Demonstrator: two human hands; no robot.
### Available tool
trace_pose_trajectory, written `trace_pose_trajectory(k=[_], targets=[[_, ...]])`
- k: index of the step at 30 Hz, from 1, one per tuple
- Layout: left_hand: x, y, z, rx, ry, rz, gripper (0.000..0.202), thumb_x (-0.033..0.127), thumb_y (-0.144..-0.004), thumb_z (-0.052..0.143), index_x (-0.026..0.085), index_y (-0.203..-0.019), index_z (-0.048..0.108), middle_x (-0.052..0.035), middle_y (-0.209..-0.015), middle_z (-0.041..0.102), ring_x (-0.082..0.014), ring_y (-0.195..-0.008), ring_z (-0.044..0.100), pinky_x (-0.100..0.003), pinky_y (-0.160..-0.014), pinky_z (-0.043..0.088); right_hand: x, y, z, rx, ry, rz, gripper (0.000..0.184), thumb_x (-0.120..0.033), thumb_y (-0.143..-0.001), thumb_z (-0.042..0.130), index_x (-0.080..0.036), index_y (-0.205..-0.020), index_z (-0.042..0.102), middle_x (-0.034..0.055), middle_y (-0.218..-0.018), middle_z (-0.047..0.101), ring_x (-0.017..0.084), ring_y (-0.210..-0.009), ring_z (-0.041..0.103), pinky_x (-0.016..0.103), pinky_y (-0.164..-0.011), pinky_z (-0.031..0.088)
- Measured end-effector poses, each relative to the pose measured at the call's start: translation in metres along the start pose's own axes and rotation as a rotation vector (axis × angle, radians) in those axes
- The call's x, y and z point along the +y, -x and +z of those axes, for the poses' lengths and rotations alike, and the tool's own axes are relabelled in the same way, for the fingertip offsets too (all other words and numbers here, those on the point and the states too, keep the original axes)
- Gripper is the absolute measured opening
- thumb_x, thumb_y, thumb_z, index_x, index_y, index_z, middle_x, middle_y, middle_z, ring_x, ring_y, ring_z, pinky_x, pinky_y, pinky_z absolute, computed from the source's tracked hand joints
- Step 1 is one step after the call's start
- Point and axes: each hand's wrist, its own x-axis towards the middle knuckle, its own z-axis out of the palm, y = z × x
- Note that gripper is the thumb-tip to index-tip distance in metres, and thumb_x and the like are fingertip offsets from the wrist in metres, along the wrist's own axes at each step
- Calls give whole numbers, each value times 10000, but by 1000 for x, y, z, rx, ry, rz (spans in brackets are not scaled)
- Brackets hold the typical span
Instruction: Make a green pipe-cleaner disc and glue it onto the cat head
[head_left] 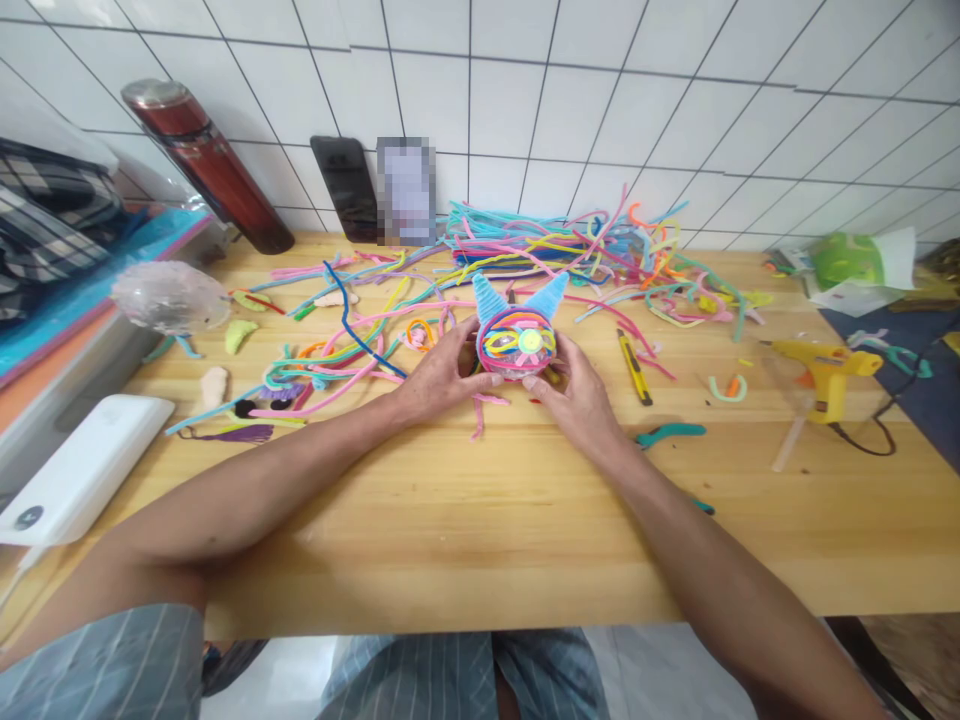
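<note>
Between my two hands is a round pipe-cleaner figure [516, 342] with two blue pointed ears and a face of coloured loops, a yellow disc and pink strips. My left hand [444, 378] closes around its left side, thumb along the lower edge. On the opposite side my right hand [571, 392] grips it, its thumb almost meeting the left one. The fingers behind the figure are hidden. A pink bent pipe cleaner [480, 412] hangs or lies just below it; I cannot tell which.
A heap of pipe cleaners [517, 245] lies along the wall, with more at left. On the right are a yellow utility knife [634, 368], teal-handled pliers [671, 432] and a yellow glue gun [825, 375]. A red thermos [214, 170], phone [346, 190] and white power bank [86, 468] stand left.
</note>
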Motion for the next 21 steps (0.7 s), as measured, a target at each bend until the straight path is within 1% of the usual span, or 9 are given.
trace_pose_trajectory(k=[6,8,10,12,14,16,18,21], targets=[[3,-1,-1,1,-39,-12,829,571,-874,892,187,-1525,552,-187,-1521,671,-360,-1387,679,-524,-1201,546,-1,2,-1,-7,-2,-6,803,-445,-886,813,-240,-1594,493,176,-1622,609,329,-1452,641,566,-1221,528],[3,-1,-1,-5,-31,-8,815,556,-874,896,183,-1514,558,-188,-1506,680,-356,-1369,691,-518,-1186,557,-3,3,-4,-7,35,-15,803,-447,-891,802,-231,-1597,486,186,-1631,598,332,-1450,643,567,-1218,526],[4,-1,-1,-6,-33,-8,795,544,-877,896,180,-1502,565,-190,-1498,685,-353,-1363,696,-513,-1176,565,-5,4,-9,-4,123,-41,781,-435,-899,782,-209,-1588,492,199,-1616,608,337,-1444,646,567,-1211,527],[5,-1,-1,-2,-49,-7,786,540,-882,892,178,-1499,566,-193,-1501,683,-355,-1374,688,-518,-1181,561,-6,6,-17,15,263,-82,701,-386,-904,750,-187,-1542,537,205,-1546,661,346,-1411,663,572,-1192,536],[7,-1,-2,-4,-58,-9,783,538,-882,892,177,-1498,571,-196,-1514,677,-362,-1389,677,-530,-1191,554,-6,6,-25,38,418,-116,579,-305,-894,713,-182,-1450,611,195,-1427,728,355,-1344,694,574,-1157,552],[9,-1,-2,-14,-53,-18,773,543,-878,893,186,-1492,587,-194,-1525,675,-372,-1398,669,-543,-1194,553,-6,7,-31,27,540,-121,481,-236,-877,678,-188,-1356,667,178,-1314,770,353,-1254,726,559,-1107,574],[10,-2,-3,-22,-49,-30,763,554,-876,888,196,-1487,603,-190,-1531,675,-383,-1408,661,-556,-1201,546,-6,6,-32,-19,628,-108,418,-216,-879,665,-178,-1294,700,171,-1218,790,352,-1174,742,533,-1060,590],[8,-2,-2,-23,-73,-24,752,565,-896,861,186,-1491,601,-192,-1515,683,-388,-1412,654,-572,-1224,517,-10,3,-26,-82,729,-93,331,-247,-922,667,-155,-1234,730,172,-1128,797,357,-1124,740,502,-1024,586]])
